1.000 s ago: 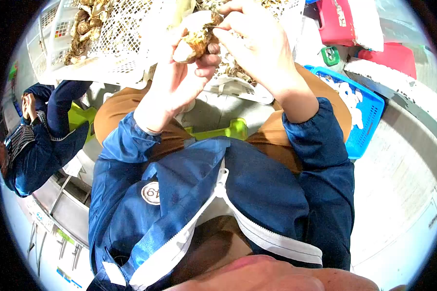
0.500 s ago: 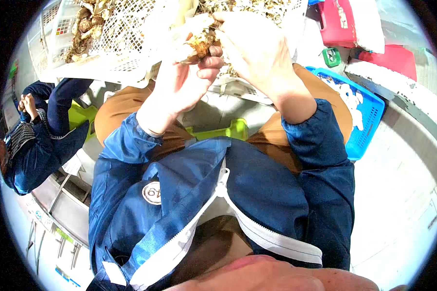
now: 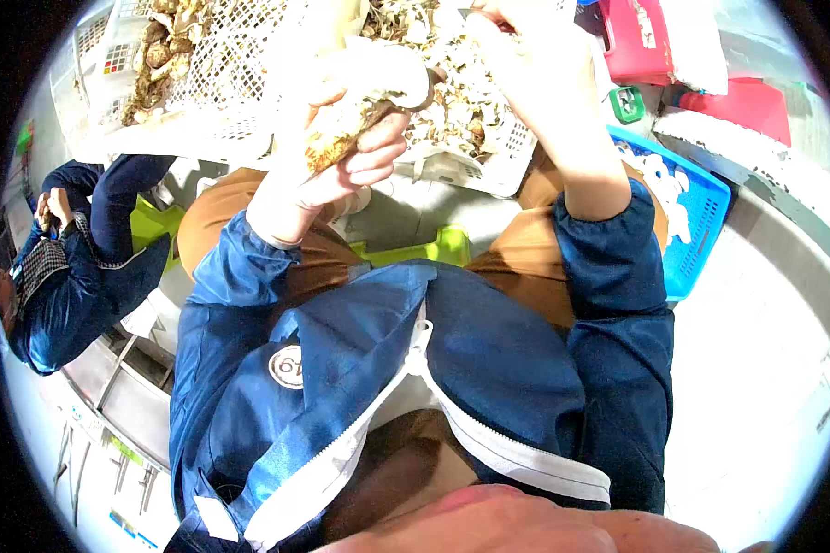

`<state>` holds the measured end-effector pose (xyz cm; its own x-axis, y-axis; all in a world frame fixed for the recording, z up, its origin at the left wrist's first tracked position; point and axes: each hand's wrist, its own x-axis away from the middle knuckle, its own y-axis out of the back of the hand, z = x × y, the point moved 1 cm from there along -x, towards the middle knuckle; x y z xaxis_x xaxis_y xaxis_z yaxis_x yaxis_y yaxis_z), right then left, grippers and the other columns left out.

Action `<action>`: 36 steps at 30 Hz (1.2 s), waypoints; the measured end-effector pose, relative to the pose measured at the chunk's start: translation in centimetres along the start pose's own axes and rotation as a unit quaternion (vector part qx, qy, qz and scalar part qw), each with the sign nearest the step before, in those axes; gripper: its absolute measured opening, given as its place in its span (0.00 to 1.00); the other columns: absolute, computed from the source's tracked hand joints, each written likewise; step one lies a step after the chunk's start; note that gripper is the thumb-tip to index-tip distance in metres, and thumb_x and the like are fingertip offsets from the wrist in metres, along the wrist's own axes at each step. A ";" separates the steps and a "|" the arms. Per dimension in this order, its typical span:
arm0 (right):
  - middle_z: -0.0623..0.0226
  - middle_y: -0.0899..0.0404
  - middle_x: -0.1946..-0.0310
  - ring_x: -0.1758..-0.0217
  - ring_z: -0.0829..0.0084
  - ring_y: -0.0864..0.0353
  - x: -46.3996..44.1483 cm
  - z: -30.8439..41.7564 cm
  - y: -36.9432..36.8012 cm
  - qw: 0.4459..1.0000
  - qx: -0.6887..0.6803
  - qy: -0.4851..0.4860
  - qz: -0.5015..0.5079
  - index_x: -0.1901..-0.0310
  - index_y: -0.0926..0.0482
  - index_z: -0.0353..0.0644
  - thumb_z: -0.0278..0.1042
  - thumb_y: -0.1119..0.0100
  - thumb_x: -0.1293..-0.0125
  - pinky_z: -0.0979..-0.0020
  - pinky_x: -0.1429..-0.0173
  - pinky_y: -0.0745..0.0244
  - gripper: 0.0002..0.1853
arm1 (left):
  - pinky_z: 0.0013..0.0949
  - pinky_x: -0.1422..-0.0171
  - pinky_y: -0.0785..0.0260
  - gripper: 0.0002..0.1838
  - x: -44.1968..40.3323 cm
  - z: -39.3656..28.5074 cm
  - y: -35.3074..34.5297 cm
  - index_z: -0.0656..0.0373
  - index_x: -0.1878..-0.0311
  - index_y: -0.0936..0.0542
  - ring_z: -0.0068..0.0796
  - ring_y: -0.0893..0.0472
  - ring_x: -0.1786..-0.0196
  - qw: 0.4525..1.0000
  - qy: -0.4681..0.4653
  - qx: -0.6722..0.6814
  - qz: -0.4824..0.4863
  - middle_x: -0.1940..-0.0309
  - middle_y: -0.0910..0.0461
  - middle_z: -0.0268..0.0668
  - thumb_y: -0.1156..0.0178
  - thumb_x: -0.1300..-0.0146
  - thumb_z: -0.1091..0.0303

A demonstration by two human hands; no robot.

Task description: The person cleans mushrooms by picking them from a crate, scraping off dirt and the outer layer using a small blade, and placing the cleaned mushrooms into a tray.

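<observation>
My left hand [image 3: 346,175] is closed around a mushroom [image 3: 336,129], whose pale, overexposed part points to the upper right and whose brown, soiled end points to the lower left. Off to the right, my right hand [image 3: 535,46] is raised over a white basket [image 3: 475,173] full of pale trimmings [image 3: 461,101]. Its thumb and fingers are drawn together near the top edge of the view; glare hides whatever may be between them. The two hands are apart.
At upper left, a white perforated basket [image 3: 203,146] holds soiled brown mushrooms [image 3: 161,60]. A blue basket [image 3: 705,207] with white pieces stands by my right leg. Beyond it are a small green box [image 3: 628,104] and a red container [image 3: 638,41]. Another person [image 3: 64,249] sits at left.
My right hand has left the mushroom and moved up and right over the trimmings. My left hand still holds the mushroom, now lower and with more of it showing.
</observation>
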<state>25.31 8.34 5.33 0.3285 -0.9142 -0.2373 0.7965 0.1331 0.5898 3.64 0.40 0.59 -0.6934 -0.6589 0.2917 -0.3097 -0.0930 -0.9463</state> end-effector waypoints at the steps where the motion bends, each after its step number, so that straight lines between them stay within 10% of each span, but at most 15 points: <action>1: 0.54 0.21 0.65 0.64 0.56 0.20 0.0 0.1 0.0 0.999 0.016 0.029 -0.005 0.63 0.21 0.34 0.24 0.41 0.38 0.64 0.60 0.25 0.04 | 0.23 0.73 0.43 0.29 -0.1 0.1 -0.3 0.65 0.53 0.28 0.22 0.38 0.75 1.000 -0.004 0.011 -0.009 0.73 0.36 0.32 0.52 0.31 0.43; 3: 0.54 0.22 0.64 0.62 0.57 0.20 0.2 0.5 -0.1 0.997 0.027 0.070 -0.010 0.64 0.21 0.34 0.24 0.40 0.39 0.63 0.60 0.26 0.04 | 0.27 0.70 0.40 0.30 0.2 -0.2 0.8 0.64 0.43 0.30 0.26 0.35 0.71 0.988 -0.034 0.056 -0.142 0.67 0.32 0.36 0.48 0.32 0.43; 7: 0.55 0.25 0.62 0.60 0.58 0.21 0.1 1.3 0.2 0.998 -0.035 0.060 0.002 0.65 0.21 0.34 0.25 0.38 0.40 0.64 0.58 0.26 0.04 | 0.28 0.56 0.32 0.30 -0.8 0.3 1.7 0.60 0.38 0.30 0.33 0.27 0.57 0.995 -0.079 -0.032 0.051 0.58 0.26 0.41 0.42 0.35 0.48; 12: 0.55 0.24 0.65 0.62 0.58 0.21 -0.2 0.0 -0.1 0.990 -0.084 0.115 -0.017 0.69 0.23 0.33 0.24 0.37 0.41 0.66 0.58 0.26 0.05 | 0.30 0.58 0.29 0.32 -0.5 0.0 1.9 0.65 0.39 0.28 0.29 0.24 0.57 0.930 -0.156 -0.265 -0.201 0.56 0.23 0.40 0.33 0.47 0.60; 18: 0.57 0.22 0.63 0.59 0.59 0.21 -0.2 1.0 -0.1 0.973 -0.106 0.190 0.073 0.70 0.22 0.34 0.25 0.37 0.43 0.66 0.55 0.25 0.04 | 0.30 0.47 0.27 0.26 0.1 -0.9 2.1 0.65 0.43 0.24 0.27 0.21 0.51 0.861 -0.161 -0.429 -0.222 0.54 0.20 0.36 0.35 0.46 0.67; 24: 0.54 0.22 0.57 0.55 0.58 0.22 -0.3 0.8 0.5 0.965 -0.110 0.222 0.089 0.71 0.22 0.34 0.26 0.37 0.43 0.63 0.52 0.25 0.05 | 0.29 0.42 0.30 0.40 -0.5 -0.9 0.4 0.62 0.32 0.30 0.26 0.26 0.44 0.795 -0.203 -0.520 -0.237 0.45 0.25 0.38 0.36 0.54 0.69; 36: 0.59 0.17 0.60 0.59 0.61 0.17 1.7 0.7 -2.0 0.984 0.083 0.154 0.030 0.59 0.20 0.37 0.30 0.35 0.37 0.66 0.52 0.22 0.08 | 0.28 0.49 0.25 0.34 0.1 -1.0 0.7 0.61 0.35 0.29 0.25 0.22 0.49 0.830 -0.149 -0.471 -0.258 0.50 0.22 0.36 0.38 0.50 0.71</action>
<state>23.90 6.20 4.24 0.5318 -0.7434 -0.4056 0.6849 0.0958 0.7224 2.69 1.01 0.09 -0.1612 -0.8810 0.4448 -0.9844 0.1114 -0.1362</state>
